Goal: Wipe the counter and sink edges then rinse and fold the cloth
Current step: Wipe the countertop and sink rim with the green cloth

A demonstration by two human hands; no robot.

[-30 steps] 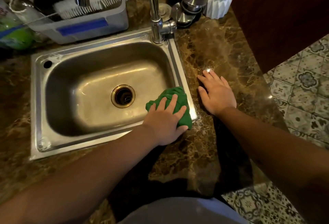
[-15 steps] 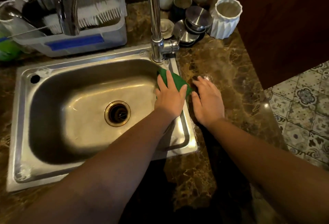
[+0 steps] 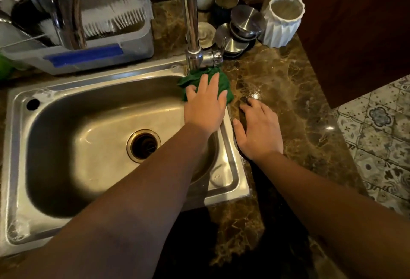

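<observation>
Your left hand lay flat, fingers spread, pressing the green cloth onto the sink's back right rim corner, hard against the faucet base. The cloth bunched ahead of your fingertips, so the unwiped back rim ran off to your left. Your right hand rested open on the marble counter just beside, holding nothing.
</observation>
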